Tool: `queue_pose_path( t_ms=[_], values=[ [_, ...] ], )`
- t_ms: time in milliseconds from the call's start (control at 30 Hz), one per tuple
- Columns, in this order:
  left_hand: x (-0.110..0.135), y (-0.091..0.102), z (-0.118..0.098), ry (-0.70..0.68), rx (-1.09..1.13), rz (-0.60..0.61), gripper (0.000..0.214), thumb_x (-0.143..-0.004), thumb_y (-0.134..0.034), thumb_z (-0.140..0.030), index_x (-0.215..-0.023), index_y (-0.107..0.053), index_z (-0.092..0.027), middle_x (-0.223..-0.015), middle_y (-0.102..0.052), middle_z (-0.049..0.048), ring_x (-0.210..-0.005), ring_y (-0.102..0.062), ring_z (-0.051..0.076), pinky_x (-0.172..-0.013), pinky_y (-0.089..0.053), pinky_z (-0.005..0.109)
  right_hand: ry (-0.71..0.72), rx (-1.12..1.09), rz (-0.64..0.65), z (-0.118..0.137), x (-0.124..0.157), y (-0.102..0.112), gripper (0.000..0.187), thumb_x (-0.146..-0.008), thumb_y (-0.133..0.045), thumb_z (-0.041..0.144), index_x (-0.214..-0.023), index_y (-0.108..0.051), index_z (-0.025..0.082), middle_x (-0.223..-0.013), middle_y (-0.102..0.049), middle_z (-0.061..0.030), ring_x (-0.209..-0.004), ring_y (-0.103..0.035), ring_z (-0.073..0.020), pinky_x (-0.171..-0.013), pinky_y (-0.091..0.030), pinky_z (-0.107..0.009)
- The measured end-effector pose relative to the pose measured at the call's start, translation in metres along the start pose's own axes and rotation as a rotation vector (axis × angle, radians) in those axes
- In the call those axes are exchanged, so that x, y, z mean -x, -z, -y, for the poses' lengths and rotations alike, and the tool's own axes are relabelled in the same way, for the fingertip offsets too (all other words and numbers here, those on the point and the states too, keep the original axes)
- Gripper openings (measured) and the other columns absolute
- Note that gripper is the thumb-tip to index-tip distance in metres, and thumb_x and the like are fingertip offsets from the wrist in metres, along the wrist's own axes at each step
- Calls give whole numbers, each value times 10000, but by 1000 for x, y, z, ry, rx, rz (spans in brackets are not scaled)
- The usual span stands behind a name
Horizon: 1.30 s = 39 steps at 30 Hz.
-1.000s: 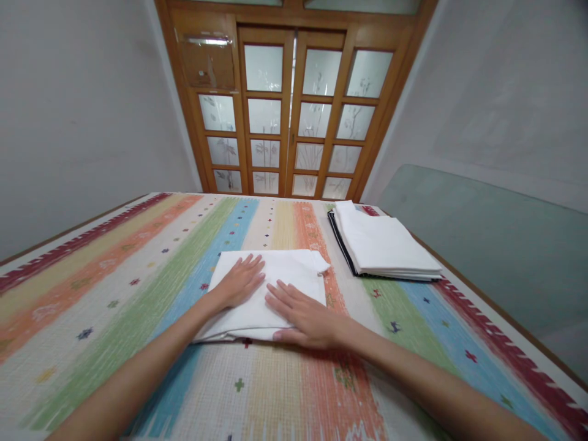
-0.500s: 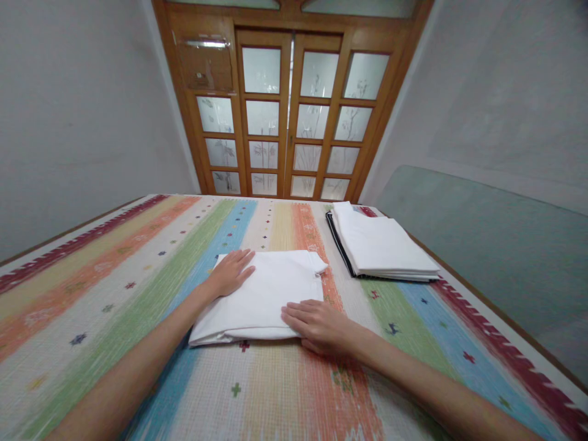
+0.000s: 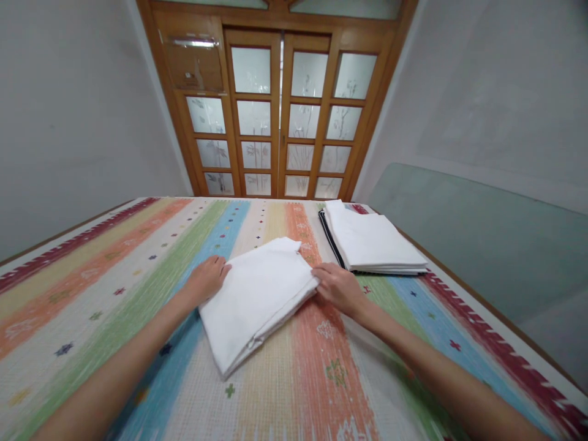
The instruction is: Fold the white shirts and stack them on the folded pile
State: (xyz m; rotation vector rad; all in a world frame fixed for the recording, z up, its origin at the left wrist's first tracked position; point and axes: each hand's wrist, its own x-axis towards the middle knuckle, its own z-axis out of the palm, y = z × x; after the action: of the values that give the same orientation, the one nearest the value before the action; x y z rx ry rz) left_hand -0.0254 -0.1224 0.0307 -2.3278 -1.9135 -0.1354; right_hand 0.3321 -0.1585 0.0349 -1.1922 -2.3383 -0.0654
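Note:
A folded white shirt (image 3: 261,288) lies in the middle of the striped cloth, turned at an angle with one corner towards me. My left hand (image 3: 210,278) is closed on its left edge, the fingertips curled over the fabric. At the opposite side, my right hand (image 3: 337,286) pinches the right corner, thumb hidden beneath or behind the layers. The near right edge shows several stacked layers and looks slightly raised off the cloth.
A stack of folded white clothes (image 3: 374,239), with a black one at the bottom, sits to the right. The striped tablecloth (image 3: 151,288) covers the table. Wooden doors with glass panes (image 3: 280,116) stand beyond, and a pale green board (image 3: 478,226) leans along the right wall.
Both hands have gone from lying flat on the shirt to gripping its left and right sides. The shirt has turned, its right side swinging away from me. The camera view has shifted slightly.

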Motion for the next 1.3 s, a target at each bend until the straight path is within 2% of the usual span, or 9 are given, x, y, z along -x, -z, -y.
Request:
queue_pose_path(
  t_ms=[100,267,333,400,500,767,933,1100,1300],
  values=[
    [25,12,-2,99,56,111,396,-968,-282,-351,-988,-614,-135,-1024,-682,149,-973,-641,252,-838,-451,343,-379,-347,-103,-11,-3,-3,149,-807,-642,313,-768,-559,195,-763,-651,-63,-707,-627,-195,-661,-522,-316],
    [64,30,-2,37,301,387,426,-876,-336,-443,-639,-587,-194,-742,-687,93,-741,-645,248,-696,-418,332,-849,-1244,204,-6,-12,-6,216,-877,-579,370,-796,-564,171,-681,-659,-48,-567,-652,-156,-566,-555,-286],
    [73,34,-1,-7,391,475,459,-853,-338,-495,-551,-530,-208,-651,-653,68,-668,-621,231,-647,-397,321,-940,-1340,189,-1,-16,-7,145,-862,-612,299,-820,-560,170,-706,-677,-44,-575,-664,-148,-584,-571,-281],
    [76,36,-1,25,409,408,462,-834,-350,-543,-565,-527,-212,-648,-645,63,-662,-608,230,-636,-389,322,-1001,-1323,156,3,-20,-9,144,-817,-670,236,-812,-536,184,-670,-672,-22,-551,-657,-144,-535,-555,-254],
    [71,36,-2,119,435,237,429,-803,-393,-583,-685,-569,-209,-703,-665,58,-689,-615,225,-641,-405,314,-986,-1350,129,6,-25,-12,189,-742,-720,150,-797,-543,186,-624,-654,4,-534,-642,-130,-483,-506,-208],
    [55,29,-11,223,645,319,533,-750,-405,-617,-966,-584,-164,-778,-692,74,-506,-614,196,-517,-448,303,-854,-1547,285,11,-22,-16,223,-661,-806,213,-697,-593,155,-510,-572,65,-455,-522,-57,-490,-436,-165],
    [50,18,-5,234,646,256,612,-709,-437,-684,-972,-626,-164,-795,-708,74,-614,-643,224,-575,-459,310,-876,-1572,205,21,-29,-25,299,-629,-795,145,-889,-647,159,-846,-747,-38,-703,-693,-143,-678,-553,-246],
    [51,8,1,246,755,265,618,-712,-461,-704,-997,-602,-175,-739,-683,43,-635,-638,217,-542,-454,291,-810,-1599,182,16,-48,-36,370,-599,-740,53,-943,-652,157,-903,-766,-57,-795,-728,-195,-807,-578,-313],
    [54,0,5,259,848,263,558,-726,-485,-660,-998,-571,-181,-737,-650,23,-578,-618,184,-524,-466,283,-965,-1597,196,1,-55,-50,178,-732,-596,44,-885,-660,112,-800,-759,-83,-762,-731,-184,-870,-559,-310]
  ],
)
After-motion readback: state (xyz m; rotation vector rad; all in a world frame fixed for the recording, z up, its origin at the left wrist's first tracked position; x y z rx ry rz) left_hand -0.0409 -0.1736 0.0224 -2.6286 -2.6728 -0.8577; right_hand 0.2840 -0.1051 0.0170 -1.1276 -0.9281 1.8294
